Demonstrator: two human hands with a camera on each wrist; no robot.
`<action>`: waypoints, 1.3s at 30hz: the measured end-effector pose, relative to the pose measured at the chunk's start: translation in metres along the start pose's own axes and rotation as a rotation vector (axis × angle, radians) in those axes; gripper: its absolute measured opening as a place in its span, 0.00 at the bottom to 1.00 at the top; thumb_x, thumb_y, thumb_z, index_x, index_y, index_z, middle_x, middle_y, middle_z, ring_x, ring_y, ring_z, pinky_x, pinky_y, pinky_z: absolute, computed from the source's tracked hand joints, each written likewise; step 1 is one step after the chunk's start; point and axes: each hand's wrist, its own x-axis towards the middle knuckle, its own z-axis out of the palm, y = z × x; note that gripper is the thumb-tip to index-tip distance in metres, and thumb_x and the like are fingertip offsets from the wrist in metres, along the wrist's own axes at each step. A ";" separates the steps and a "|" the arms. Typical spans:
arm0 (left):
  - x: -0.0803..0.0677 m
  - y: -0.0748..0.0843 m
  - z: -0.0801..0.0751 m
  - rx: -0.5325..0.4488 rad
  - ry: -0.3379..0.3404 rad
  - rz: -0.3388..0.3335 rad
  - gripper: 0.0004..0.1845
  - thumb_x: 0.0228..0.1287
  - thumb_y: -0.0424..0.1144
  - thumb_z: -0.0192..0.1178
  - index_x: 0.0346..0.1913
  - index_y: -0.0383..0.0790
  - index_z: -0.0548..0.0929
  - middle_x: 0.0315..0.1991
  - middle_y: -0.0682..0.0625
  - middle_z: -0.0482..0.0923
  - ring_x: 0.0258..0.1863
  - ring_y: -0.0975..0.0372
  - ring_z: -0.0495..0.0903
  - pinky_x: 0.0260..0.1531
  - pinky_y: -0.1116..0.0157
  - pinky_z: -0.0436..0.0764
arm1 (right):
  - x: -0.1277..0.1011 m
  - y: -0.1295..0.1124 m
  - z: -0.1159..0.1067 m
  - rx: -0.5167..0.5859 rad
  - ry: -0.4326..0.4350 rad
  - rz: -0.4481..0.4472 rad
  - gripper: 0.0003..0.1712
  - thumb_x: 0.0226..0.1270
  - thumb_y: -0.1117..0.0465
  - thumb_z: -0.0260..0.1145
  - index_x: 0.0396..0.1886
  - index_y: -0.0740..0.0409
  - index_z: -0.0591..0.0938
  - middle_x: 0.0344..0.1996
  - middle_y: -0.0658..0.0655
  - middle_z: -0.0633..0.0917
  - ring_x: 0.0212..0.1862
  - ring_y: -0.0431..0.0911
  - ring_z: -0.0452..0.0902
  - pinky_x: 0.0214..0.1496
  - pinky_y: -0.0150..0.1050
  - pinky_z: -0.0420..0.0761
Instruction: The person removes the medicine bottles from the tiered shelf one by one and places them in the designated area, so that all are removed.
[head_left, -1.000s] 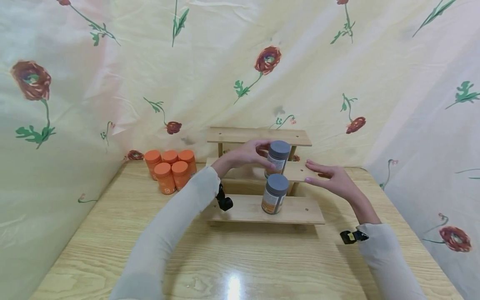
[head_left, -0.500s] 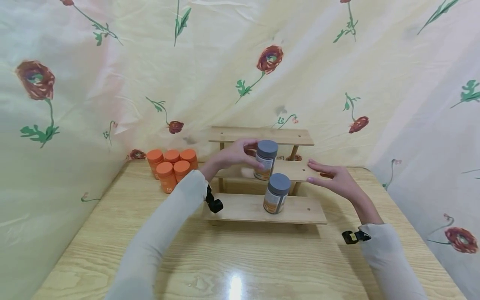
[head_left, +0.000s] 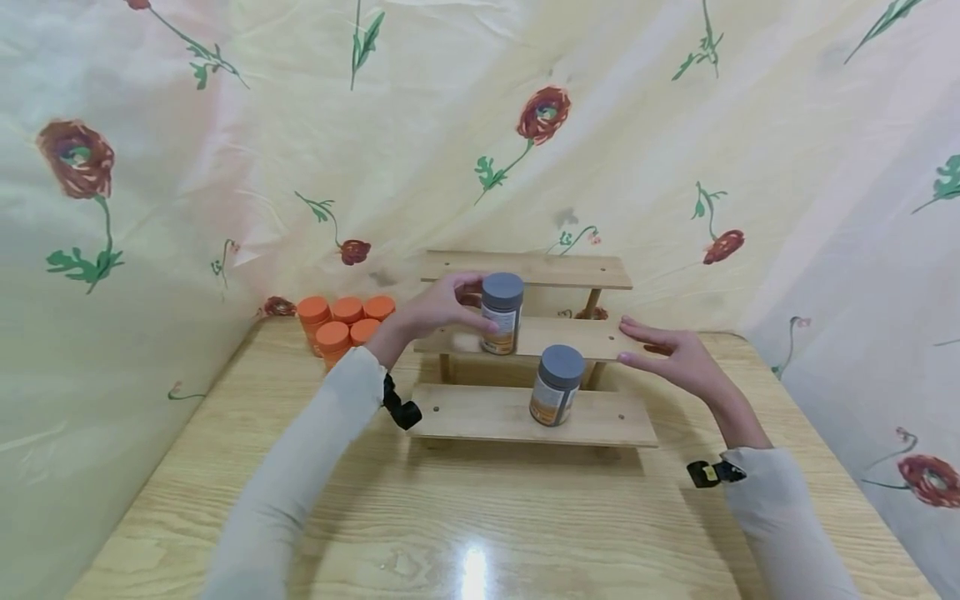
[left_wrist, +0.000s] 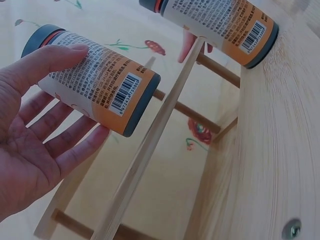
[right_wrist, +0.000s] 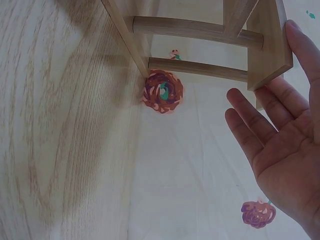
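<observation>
a grey-lidded cylindrical bottle with an orange and white label [head_left: 501, 313] is gripped by the left hand [head_left: 435, 310], fingers curled round it, above the middle step of the three-tier wooden shelf [head_left: 525, 338]. the right hand [head_left: 671, 360] is held open with straight fingers at that step's right end. a second grey-lidded bottle [head_left: 556, 386] stands on the lowest step between both hands.

The head view looks down over the stepped rack [head_left: 528, 342] (both wrist views sit close beneath its boards).
</observation>
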 end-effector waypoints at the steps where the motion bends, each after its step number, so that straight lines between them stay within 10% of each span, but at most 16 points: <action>1: -0.002 0.000 -0.001 -0.004 0.006 -0.008 0.38 0.45 0.34 0.74 0.63 0.47 0.71 0.55 0.50 0.75 0.55 0.56 0.74 0.56 0.58 0.75 | 0.000 0.000 0.000 -0.004 -0.001 -0.002 0.31 0.60 0.47 0.67 0.63 0.36 0.72 0.68 0.46 0.67 0.67 0.47 0.65 0.61 0.49 0.71; 39: -0.082 -0.003 -0.070 0.011 0.309 -0.087 0.34 0.49 0.39 0.73 0.61 0.50 0.71 0.57 0.49 0.75 0.56 0.56 0.74 0.56 0.54 0.75 | -0.003 -0.016 -0.002 0.035 -0.016 0.037 0.32 0.59 0.47 0.68 0.63 0.37 0.71 0.67 0.45 0.67 0.67 0.43 0.65 0.62 0.46 0.70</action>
